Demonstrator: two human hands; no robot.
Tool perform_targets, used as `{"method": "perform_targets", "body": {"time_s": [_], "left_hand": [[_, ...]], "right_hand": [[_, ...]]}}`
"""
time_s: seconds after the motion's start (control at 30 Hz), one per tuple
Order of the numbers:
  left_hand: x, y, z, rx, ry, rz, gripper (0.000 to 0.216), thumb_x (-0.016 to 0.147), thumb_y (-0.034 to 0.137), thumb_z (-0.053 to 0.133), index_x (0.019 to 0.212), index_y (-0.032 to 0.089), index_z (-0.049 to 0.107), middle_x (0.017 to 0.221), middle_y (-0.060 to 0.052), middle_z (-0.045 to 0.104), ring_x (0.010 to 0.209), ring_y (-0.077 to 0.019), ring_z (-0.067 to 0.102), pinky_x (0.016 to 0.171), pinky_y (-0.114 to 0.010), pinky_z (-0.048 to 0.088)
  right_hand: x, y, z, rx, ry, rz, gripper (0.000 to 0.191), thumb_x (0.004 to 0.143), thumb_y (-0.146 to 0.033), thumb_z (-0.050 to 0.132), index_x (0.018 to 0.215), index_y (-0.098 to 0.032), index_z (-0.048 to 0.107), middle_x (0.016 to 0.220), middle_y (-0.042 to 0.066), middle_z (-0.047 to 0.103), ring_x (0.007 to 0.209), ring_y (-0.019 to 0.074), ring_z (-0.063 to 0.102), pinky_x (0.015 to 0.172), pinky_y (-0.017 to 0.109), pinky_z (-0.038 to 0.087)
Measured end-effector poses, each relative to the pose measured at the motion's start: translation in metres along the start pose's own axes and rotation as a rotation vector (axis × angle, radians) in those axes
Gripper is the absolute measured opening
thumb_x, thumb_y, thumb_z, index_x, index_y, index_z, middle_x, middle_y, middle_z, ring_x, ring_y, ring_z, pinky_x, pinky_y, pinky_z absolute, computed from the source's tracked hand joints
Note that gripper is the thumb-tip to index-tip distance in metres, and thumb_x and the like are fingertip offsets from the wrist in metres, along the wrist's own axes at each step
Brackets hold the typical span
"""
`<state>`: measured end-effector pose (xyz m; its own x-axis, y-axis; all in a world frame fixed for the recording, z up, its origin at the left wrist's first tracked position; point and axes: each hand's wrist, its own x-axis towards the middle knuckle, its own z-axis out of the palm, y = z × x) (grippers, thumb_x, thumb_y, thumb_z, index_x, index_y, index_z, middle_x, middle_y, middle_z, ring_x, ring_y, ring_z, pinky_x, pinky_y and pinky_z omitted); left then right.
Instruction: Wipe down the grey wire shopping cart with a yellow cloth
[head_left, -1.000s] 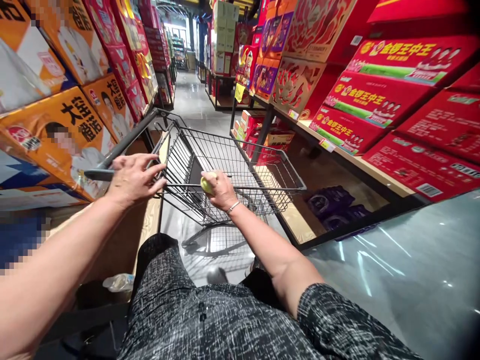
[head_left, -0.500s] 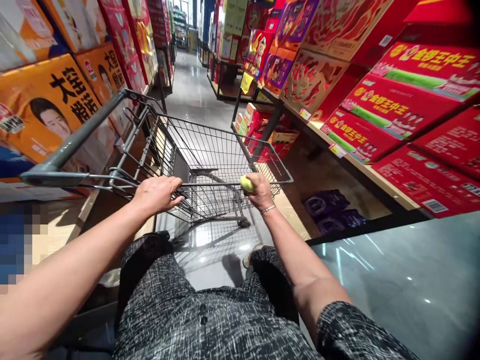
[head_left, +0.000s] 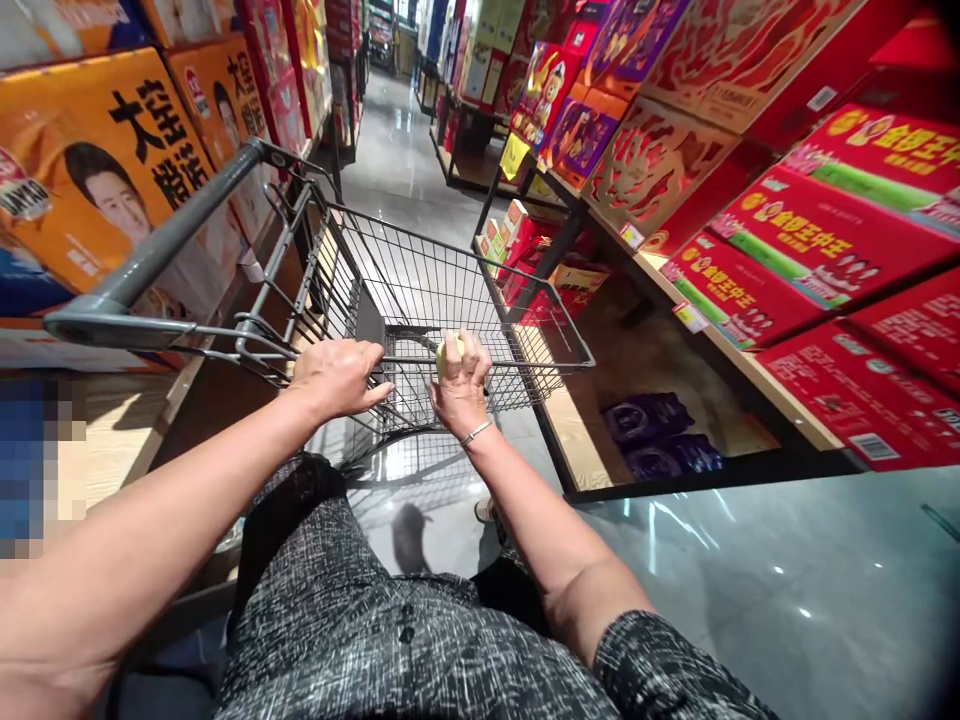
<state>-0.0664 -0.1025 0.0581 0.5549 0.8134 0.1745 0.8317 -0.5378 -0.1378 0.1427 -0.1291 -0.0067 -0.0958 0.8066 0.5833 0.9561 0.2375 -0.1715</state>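
A grey wire shopping cart (head_left: 420,250) stands sideways before me, its thick handle at the left. My left hand (head_left: 337,378) is closed over the near side rail, with the thumb pointing right. Just right of it, my right hand (head_left: 461,385) is at the same rail, fingers curled round a small yellow-green roundish thing (head_left: 442,358), perhaps a fruit. The fingers cover most of that thing, so its kind is unclear. No goods show inside the cart's wire basket.
Orange packs (head_left: 97,170) are stacked along the left. On the right, red boxes (head_left: 787,240) stand on a shelf, with purple packs (head_left: 660,435) on the level below. A grey tiled aisle (head_left: 390,130) runs ahead between shelves. A pixelated blue patch is at the left edge.
My right hand has slid left along the rail, closer to my left hand, and its fingers now cover more of the yellow-green thing. My left hand has shifted slightly right in view.
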Motion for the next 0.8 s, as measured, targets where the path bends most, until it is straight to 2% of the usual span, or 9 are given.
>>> {"method": "perform_targets", "body": {"time_s": [0.1,0.17,0.3,0.43,0.57,0.63,0.7,0.8], "left_hand": [[-0.001,0.0,0.004,-0.02,0.019,0.006,0.038,0.085,0.058,0.053,0.089,0.02,0.058,0.087,-0.008,0.068,0.088,-0.0271,0.064,0.07,-0.035,0.042],[-0.001,0.0,0.005,-0.038,0.031,0.005,0.037,0.084,0.056,0.054,0.088,0.02,0.058,0.086,-0.009,0.068,0.088,-0.0272,0.064,0.072,-0.036,0.042],[-0.003,0.002,0.002,-0.063,0.027,0.008,0.035,0.084,0.053,0.054,0.087,0.019,0.059,0.087,-0.01,0.067,0.09,-0.0282,0.064,0.075,-0.037,0.043],[-0.004,0.003,-0.001,-0.069,0.015,0.001,0.037,0.083,0.056,0.053,0.089,0.02,0.058,0.092,-0.009,0.068,0.092,-0.0281,0.063,0.077,-0.037,0.043],[-0.003,0.004,-0.002,-0.069,-0.007,-0.016,0.038,0.08,0.058,0.054,0.089,0.022,0.058,0.092,-0.008,0.069,0.09,-0.0274,0.064,0.077,-0.037,0.043],[-0.002,0.005,-0.002,-0.059,-0.01,-0.019,0.038,0.08,0.057,0.054,0.089,0.021,0.059,0.092,-0.009,0.069,0.089,-0.0284,0.064,0.076,-0.038,0.043],[-0.002,0.006,-0.002,-0.043,-0.015,-0.02,0.038,0.08,0.056,0.054,0.09,0.02,0.059,0.093,-0.011,0.069,0.09,-0.0295,0.064,0.076,-0.038,0.043],[-0.002,0.005,-0.002,-0.027,-0.031,-0.025,0.037,0.079,0.055,0.055,0.092,0.02,0.059,0.094,-0.011,0.069,0.092,-0.0296,0.064,0.076,-0.038,0.042]], "right_hand": [[-0.006,0.019,-0.003,0.014,0.058,-0.088,0.075,0.092,-0.009,0.042,0.156,-0.02,0.006,0.147,0.018,0.035,0.137,0.0273,0.033,0.111,0.052,0.035],[-0.007,0.031,-0.005,0.042,0.083,-0.125,0.073,0.092,-0.006,0.038,0.156,-0.02,0.006,0.144,0.017,0.042,0.133,0.0251,0.038,0.109,0.048,0.038],[-0.005,0.034,-0.009,0.069,0.018,-0.215,0.061,0.092,-0.014,0.047,0.15,-0.024,0.029,0.144,0.014,0.046,0.131,0.0271,0.04,0.109,0.049,0.037],[0.001,0.022,-0.01,0.004,-0.03,-0.186,0.042,0.089,-0.024,0.058,0.13,-0.028,0.051,0.154,0.011,0.035,0.14,0.034,0.027,0.109,0.059,0.03],[0.008,0.015,-0.006,0.006,0.019,-0.238,0.03,0.091,-0.021,0.055,0.12,-0.023,0.053,0.158,0.01,0.028,0.149,0.0341,0.006,0.112,0.067,0.023],[0.009,0.014,-0.002,0.036,0.01,-0.297,0.032,0.091,-0.014,0.05,0.122,-0.023,0.054,0.154,0.009,0.034,0.149,0.0316,0.006,0.114,0.064,0.025],[0.009,0.016,0.002,0.049,-0.021,-0.338,0.041,0.09,-0.009,0.048,0.128,-0.025,0.054,0.147,0.009,0.041,0.147,0.0302,0.014,0.116,0.06,0.028],[0.006,0.024,0.006,0.02,-0.075,-0.393,0.054,0.089,-0.007,0.052,0.135,-0.034,0.054,0.143,0.006,0.043,0.143,0.0302,0.023,0.118,0.057,0.03]]}}
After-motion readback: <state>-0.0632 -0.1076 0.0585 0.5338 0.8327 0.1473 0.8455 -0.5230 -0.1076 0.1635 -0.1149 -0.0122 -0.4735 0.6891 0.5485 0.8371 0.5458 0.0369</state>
